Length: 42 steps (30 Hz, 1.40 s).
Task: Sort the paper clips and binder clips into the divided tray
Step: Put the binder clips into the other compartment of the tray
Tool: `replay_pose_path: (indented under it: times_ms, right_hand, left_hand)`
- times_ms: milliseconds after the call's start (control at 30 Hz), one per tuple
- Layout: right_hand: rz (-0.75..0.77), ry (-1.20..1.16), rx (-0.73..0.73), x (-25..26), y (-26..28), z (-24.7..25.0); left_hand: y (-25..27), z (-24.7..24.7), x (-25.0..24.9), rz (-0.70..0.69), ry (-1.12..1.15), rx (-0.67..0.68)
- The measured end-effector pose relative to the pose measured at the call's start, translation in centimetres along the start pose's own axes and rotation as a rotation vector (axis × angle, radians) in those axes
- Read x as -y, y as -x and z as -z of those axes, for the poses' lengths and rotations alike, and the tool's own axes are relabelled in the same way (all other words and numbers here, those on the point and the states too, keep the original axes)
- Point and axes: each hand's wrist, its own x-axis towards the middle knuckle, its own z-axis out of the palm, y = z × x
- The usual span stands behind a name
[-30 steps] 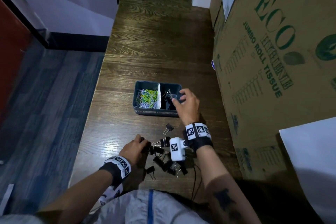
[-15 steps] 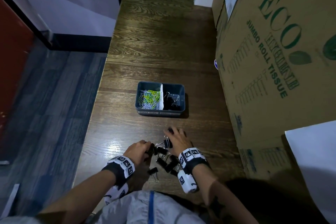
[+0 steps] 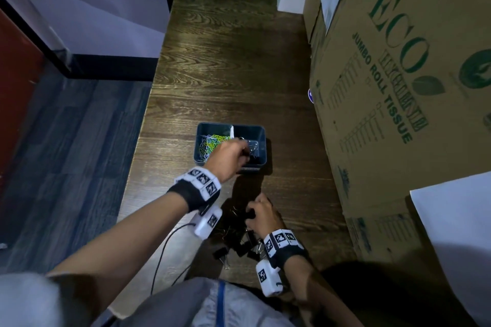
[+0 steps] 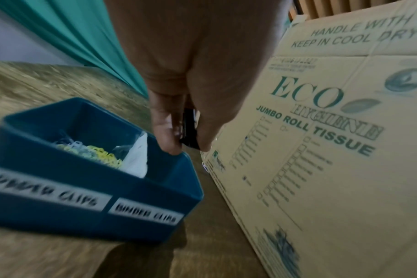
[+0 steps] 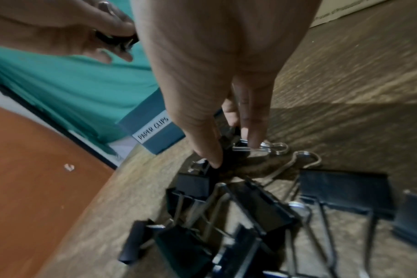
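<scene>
Lower centre of head view: black binder clips [image 3: 240,243] piled, right hand [image 3: 263,216] pinching one. Stiff, light, wire handles slippery; best gripped by black body. Mid-frame: left hand [image 3: 225,158] pinching clip [image 4: 189,129] over tray [image 3: 261,141], right compartment.

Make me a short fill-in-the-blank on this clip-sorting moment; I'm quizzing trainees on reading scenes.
1. The left hand pinches a black ____ clip over the blue divided tray.
2. The coloured paper clips lie in the tray's ____ compartment.
3. The right hand reaches into the pile of binder clips on the ____ table.

Missing words: binder; left; wooden
</scene>
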Motion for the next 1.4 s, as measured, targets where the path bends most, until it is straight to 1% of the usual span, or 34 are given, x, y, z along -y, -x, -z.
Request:
replay_pose_path:
  times_ms: [67,133,200,267,333,367,433,500,567,667,700,733,767,867,900,933,967,1000,1067,1133,1200,1300,1400]
  right_hand:
    - [-0.020,-0.028,-0.005,0.2,0.1,0.4]
    - [-0.047,-0.079,-0.019,0.6,0.2,1.1]
    - [-0.098,-0.157,-0.016,1.0,0.3,2.1]
    - [-0.132,-0.253,-0.022,1.5,0.1,3.7]
    - [-0.109,-0.365,-0.079,2.3,-0.4,5.7]
    - [-0.096,-0.412,-0.105,2.8,-0.7,6.9]
    - [-0.081,-0.476,-0.155,4.2,-1.7,9.4]
    - [-0.019,-0.521,-0.240,5.4,-2.8,11.6]
    - [0.042,-0.510,-0.310,6.2,-3.6,13.0]
    - [0.044,-0.446,-0.348,6.3,-3.4,13.3]
    - [0.036,-0.418,-0.321,6.1,-2.8,13.0]
    - [0.016,-0.377,-0.258,5.5,-2.3,12.1]
    - [-0.021,-0.331,-0.164,4.8,-1.8,11.0]
    - [-0.202,-0.216,0.219,2.1,0.1,7.3]
    - [-0.258,-0.187,0.320,1.4,0.8,6.2]
    - [-0.291,-0.137,0.387,0.8,1.5,5.1]
    - [-0.287,-0.053,0.416,0.4,2.2,4.1]
    - [-0.248,0.053,0.405,0.1,3.0,3.0]
    - [-0.121,0.201,0.311,-0.1,4.6,1.4]
    - [-0.039,0.181,0.227,-0.2,5.5,0.7]
    - [0.003,0.136,0.172,-0.1,5.6,0.4]
    - [0.041,0.088,0.168,0.5,5.0,0.7]
    - [0.044,0.085,0.162,1.4,4.2,0.8]
  left_hand:
    - [-1.8,0.6,-0.4,0.010,-0.004,-0.030]
    - [-2.2,0.6,-0.1,0.009,-0.019,-0.045]
    - [-1.1,0.0,0.5,-0.020,-0.075,-0.075]
    - [1.2,-1.2,1.3,-0.054,-0.103,-0.066]
    - [4.1,-2.8,2.4,-0.056,-0.138,0.014]
    - [5.6,-3.6,3.1,-0.031,-0.177,0.082]
    - [8.5,-5.2,4.2,0.043,-0.276,0.236]
    - [10.9,-6.6,5.1,0.126,-0.346,0.388]
    - [12.6,-7.6,5.8,0.182,-0.357,0.451]
    - [14.6,-8.9,6.9,0.184,-0.339,0.482]
    - [15.1,-9.2,7.3,0.168,-0.341,0.489]
    - [15.4,-9.4,7.6,0.153,-0.339,0.488]
    - [15.7,-9.5,7.8,0.147,-0.329,0.484]
    - [15.9,-10.1,7.5,0.160,-0.301,0.479]
    - [16.0,-10.4,7.3,0.163,-0.304,0.491]
    - [16.0,-10.7,7.0,0.158,-0.315,0.514]
    - [16.0,-11.3,6.9,0.149,-0.338,0.542]
    - [15.9,-11.7,6.7,0.138,-0.365,0.566]
    - [15.7,-12.3,6.6,0.134,-0.408,0.588]
    - [15.2,-12.6,6.6,0.152,-0.434,0.579]
    - [14.9,-12.5,6.6,0.143,-0.437,0.542]
    - [14.5,-12.0,6.4,0.119,-0.372,0.479]
    - [13.8,-11.2,6.3,0.145,-0.329,0.431]
